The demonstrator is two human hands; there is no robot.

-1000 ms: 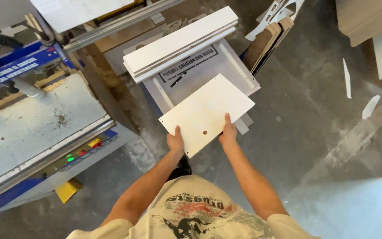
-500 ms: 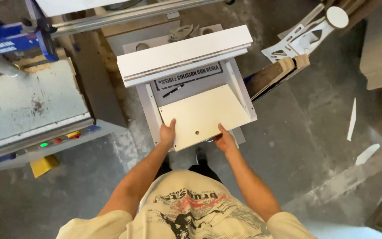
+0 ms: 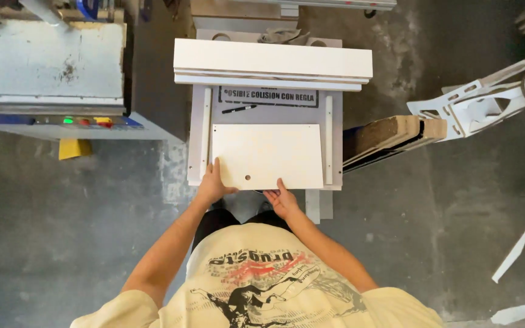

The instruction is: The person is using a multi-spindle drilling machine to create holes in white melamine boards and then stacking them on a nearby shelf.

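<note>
Around me the concrete floor is grey, stained and scuffed, with white offcuts lying at my right. A pale machine (coloured buttons along its front edge) stands at my left, brown boards at my right.

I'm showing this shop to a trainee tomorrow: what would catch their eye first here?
Probably the white panel lying flat on the grey work table at centre, with the left hand and right hand gripping its near edge. Next, the stack of long white boards across the table's far end, and the machine with coloured buttons at upper left.
</note>
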